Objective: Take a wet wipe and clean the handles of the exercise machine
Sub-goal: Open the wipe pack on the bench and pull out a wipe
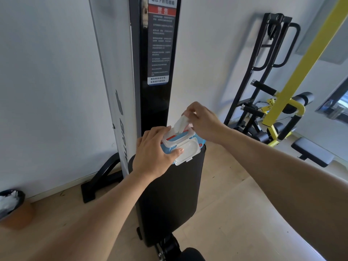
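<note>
Two hands busy: left hand (152, 153) wrapped round the wipe pack (180, 146) on the black bench pad (169, 200), right hand (201, 121) at 1 o'clock pinching a wet wipe (181, 125) halfway out. Could drag extra sheets or tear. Further at 12, warning label (161, 44), red 警告 readable.

White walls (47, 72) enclose the room, and pale wood-look flooring (226, 204) meets them at a light skirting board. A black rack (263, 59) leans against the far wall, with a yellow-and-black weight bench (282, 117) just beside it. A dark-framed window (337, 102) sits at the right edge, letting in daylight. In the lower left corner stands a bin (11, 206) holding white scraps.
</note>
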`<state>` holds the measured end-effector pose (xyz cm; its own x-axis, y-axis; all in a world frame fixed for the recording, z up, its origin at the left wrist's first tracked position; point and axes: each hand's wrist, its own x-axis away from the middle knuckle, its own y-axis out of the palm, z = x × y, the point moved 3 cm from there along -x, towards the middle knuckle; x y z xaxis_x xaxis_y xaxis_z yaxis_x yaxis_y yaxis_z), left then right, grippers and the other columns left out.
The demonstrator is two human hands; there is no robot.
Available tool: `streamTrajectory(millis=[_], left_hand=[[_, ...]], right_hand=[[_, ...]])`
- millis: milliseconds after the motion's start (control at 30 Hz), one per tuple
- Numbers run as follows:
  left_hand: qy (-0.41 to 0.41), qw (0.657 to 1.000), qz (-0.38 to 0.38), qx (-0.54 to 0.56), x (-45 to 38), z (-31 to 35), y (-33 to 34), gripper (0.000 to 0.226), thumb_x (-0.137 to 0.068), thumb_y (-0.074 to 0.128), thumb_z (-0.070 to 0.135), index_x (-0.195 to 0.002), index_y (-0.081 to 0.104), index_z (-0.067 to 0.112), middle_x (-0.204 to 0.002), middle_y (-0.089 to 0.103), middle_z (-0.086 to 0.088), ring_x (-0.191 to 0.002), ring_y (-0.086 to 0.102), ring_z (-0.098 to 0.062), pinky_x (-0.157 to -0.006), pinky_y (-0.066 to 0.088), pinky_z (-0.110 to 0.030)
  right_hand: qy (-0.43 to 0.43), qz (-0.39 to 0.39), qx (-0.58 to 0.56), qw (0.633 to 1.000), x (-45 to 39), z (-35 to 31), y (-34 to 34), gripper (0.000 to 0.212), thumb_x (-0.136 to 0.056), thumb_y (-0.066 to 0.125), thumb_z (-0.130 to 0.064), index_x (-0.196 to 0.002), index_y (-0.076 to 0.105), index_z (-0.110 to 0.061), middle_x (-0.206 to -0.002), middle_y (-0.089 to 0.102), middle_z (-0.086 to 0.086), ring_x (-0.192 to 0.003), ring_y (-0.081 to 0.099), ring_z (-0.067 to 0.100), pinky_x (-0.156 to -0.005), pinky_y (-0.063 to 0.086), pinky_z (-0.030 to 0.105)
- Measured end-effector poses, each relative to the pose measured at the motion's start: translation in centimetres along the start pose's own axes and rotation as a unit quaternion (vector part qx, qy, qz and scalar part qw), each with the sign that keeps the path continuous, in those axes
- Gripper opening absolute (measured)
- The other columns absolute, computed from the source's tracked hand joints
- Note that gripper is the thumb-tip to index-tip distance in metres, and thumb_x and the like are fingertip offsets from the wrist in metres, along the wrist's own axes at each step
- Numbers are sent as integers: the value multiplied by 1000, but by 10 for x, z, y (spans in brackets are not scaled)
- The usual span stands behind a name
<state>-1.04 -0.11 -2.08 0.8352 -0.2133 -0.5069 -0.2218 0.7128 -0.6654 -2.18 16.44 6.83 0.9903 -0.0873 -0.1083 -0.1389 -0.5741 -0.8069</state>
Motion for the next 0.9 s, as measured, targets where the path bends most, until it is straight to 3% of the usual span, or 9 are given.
streamTrajectory(millis=[100,233,367,467,533,633,767,900], left_hand=[[1,1000,3,-8,-1,0,2,66,-76,66,66,-129,53,28,-127,60,7,-115,56,-14,-102,45,-34],[0,1000,3,-6,-2,-1,2,59,-76,70,64,-122,56,28,-123,61,8,-111,57,-12,-98,43,-28],[-3,1000,5,-22,-1,-1,3,56,-77,69,65,-117,57,29,-120,63,9,-110,58,-12,-96,41,-26],[-2,1000,6,-19,-1,-1,4,56,-76,69,66,-118,57,29,-121,63,9,-110,58,-12,-94,37,-24],[-2,1000,10,-11,0,-1,3,56,-76,70,64,-118,58,29,-121,64,8,-111,59,-13,-94,37,-24],[4,1000,18,-8,0,1,2,55,-76,72,63,-119,60,31,-122,65,8,-111,60,-14,-95,39,-26],[1,1000,13,-7,0,0,1,58,-76,71,65,-121,60,31,-124,65,8,-112,60,-14,-98,41,-28],[1,1000,7,-1,0,1,1,54,-76,71,64,-119,59,34,-125,64,9,-114,59,-14,-97,41,-28]], right_hand=[[4,16,-32,999,4,0,2,19,-107,39,-30,-111,54,-18,-118,64,2,-103,58,26,-96,52,46],[-46,42,-49,997,11,-6,6,17,-108,39,-27,-107,52,-17,-113,64,-1,-96,58,20,-83,51,33],[-94,-6,16,995,8,-12,5,10,-106,41,-23,-109,49,-27,-109,64,-7,-94,61,20,-84,55,42],[-126,-58,95,986,12,-19,-2,40,-100,33,-13,-116,57,-40,-114,63,-18,-101,60,12,-87,54,35],[-153,-67,180,969,16,-23,-6,36,-98,35,-23,-110,64,-42,-114,63,-21,-100,56,9,-86,51,32],[-221,-36,278,934,20,-27,-7,18,-94,55,-46,-109,64,-40,-110,64,-19,-101,57,8,-89,50,30],[-347,38,338,874,21,-27,0,20,-91,67,-40,-110,68,-34,-113,65,-9,-102,59,13,-89,51,31],[-401,106,366,833,26,-26,9,13,-90,68,-36,-93,76,-26,-102,67,-3,-94,60,20,-83,51,36]])
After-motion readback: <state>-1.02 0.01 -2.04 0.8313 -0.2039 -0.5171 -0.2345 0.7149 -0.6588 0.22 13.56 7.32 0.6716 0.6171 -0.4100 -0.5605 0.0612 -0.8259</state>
